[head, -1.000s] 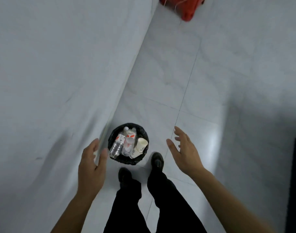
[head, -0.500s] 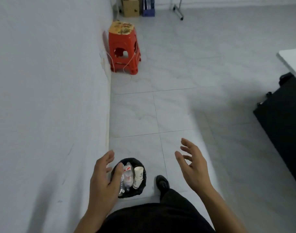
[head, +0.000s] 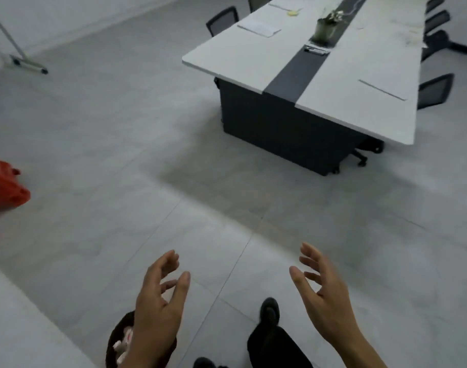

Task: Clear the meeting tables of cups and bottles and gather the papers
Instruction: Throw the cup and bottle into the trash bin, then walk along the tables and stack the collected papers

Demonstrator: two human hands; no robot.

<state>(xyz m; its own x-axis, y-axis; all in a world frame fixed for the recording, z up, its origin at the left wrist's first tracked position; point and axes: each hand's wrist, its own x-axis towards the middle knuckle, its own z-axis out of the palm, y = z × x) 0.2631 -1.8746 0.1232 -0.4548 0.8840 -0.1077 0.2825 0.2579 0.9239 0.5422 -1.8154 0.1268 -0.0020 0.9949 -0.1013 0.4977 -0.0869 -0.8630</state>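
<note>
My left hand (head: 159, 306) and my right hand (head: 323, 294) hang in front of me, fingers loosely spread, both holding nothing. Under my left hand a black-lined bin (head: 115, 343) stands on the floor by the wall, with bottles partly showing inside. The long white meeting table (head: 240, 62) with a dark centre strip stands ahead at the upper right. Papers (head: 258, 27) lie near its left edge, and a sheet (head: 382, 89) lies near the right side. A small potted plant (head: 325, 27) sits on the strip, with pens just in front of it.
Black office chairs (head: 435, 91) line the table's sides. A red stool (head: 4, 189) stands at the left edge by the wall. A metal stand base (head: 28, 65) rests at the far left. Grey tiled floor lies between me and the table.
My view has swung from the wall and bin toward the meeting table. The bin has slid to the bottom edge, the red stool to the left. Both hands stay held out with nothing in them.
</note>
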